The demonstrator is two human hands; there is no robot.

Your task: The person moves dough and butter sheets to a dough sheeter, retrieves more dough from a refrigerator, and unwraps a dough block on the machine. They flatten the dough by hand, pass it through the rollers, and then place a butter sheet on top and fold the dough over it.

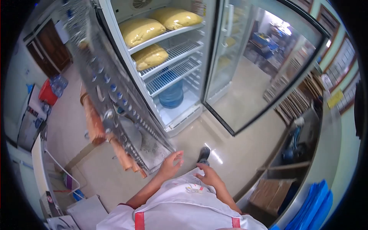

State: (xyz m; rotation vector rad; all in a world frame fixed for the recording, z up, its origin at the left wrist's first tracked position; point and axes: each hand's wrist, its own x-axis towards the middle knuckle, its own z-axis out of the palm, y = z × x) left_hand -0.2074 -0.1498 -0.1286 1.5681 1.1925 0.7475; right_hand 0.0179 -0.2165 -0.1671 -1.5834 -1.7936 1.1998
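Note:
My left hand [171,165] is in front of my apron, its fingers apart and nothing in it. My right hand [209,175] is a little to the right, fingers slightly bent and spread, also empty. Ahead stands an upright fridge [186,123] with its glass door [260,76] swung open to the right. Yellow filled plastic bags [143,32] lie on its top shelf, and another yellow bag [150,57] rests on the shelf below. A blue water jug [171,96] stands on the fridge floor.
A perforated metal rack [111,84] leans close at the left, with orange-brown rolls [93,120] beside it. At the right are stacked cardboard [293,107], a cardboard box [271,194] and blue plastic [312,209]. A red tub [47,92] is farther left.

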